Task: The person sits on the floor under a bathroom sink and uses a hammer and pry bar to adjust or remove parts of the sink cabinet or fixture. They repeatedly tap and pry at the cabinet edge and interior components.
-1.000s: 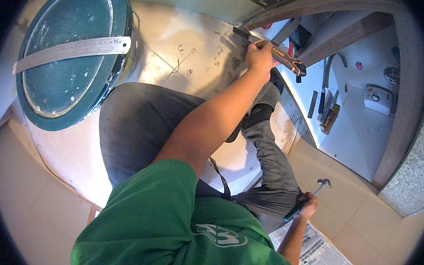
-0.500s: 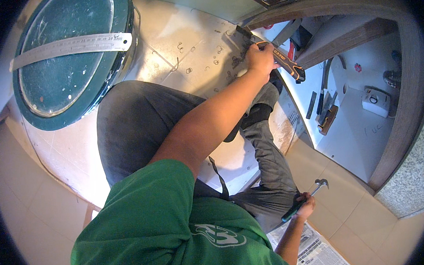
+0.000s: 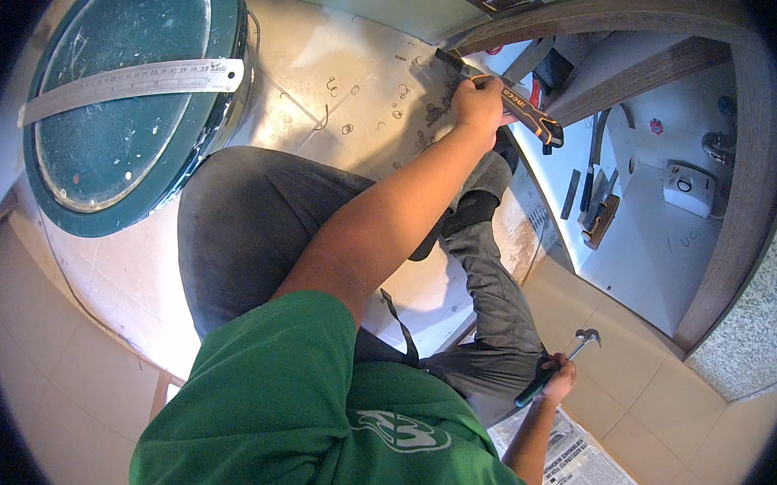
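My left hand [image 3: 478, 108] is closed around a long black hand tool with orange trim [image 3: 532, 116]. Its narrower dark end points away over the floor, its thicker end toward the cabinet; its exact kind is unclear. Low on the right, beside my bent leg, my right hand [image 3: 560, 380] grips a claw hammer [image 3: 582, 344] by its dark green handle, metal head pointing up and outward. Thin curled shavings [image 3: 347, 129] lie scattered on the pale surface beyond my knee, and a darker heap of bits [image 3: 438, 110] sits beside my left hand.
A round green-lidded bucket [image 3: 117, 161] stands at the left with a metal ruler [image 3: 130, 87] across its top. At right, an open cabinet [image 3: 716, 222] holds several tools, including a brown block-shaped one [image 3: 601, 221]. Newspaper [image 3: 589, 470] lies near my right forearm.
My left hand and the black-and-orange tool have shifted very slightly to the right. My right hand with the claw hammer is practically still.
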Action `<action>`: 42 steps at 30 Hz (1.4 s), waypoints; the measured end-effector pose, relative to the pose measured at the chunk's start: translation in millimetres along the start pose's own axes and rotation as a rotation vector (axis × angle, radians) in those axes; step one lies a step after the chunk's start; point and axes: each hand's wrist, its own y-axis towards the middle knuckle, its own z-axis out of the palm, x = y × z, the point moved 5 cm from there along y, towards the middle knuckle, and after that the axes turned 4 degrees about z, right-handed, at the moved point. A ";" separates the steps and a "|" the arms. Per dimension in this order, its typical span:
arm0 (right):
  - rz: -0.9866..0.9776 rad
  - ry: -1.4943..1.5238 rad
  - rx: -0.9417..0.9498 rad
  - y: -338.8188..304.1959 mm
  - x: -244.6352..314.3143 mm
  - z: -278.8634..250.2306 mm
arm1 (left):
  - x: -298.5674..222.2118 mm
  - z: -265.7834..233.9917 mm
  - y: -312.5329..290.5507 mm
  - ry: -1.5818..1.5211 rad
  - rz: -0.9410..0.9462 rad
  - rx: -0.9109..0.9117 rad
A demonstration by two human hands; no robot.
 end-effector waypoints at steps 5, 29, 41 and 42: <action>-0.037 0.066 0.001 -0.1 -1.6 0.8 | 0.9 -2.6 2.2 0.027 0.018 -0.010; 0.005 0.037 -0.015 -2.0 2.8 6.7 | -4.8 -2.7 0.3 -0.009 0.021 -0.007; -0.027 -0.083 -0.071 -3.1 5.8 7.4 | -7.0 -0.1 -2.0 -0.018 0.012 0.008; -0.014 -0.064 -0.067 -4.1 8.2 9.8 | -6.5 -0.7 -1.0 -0.017 0.021 0.007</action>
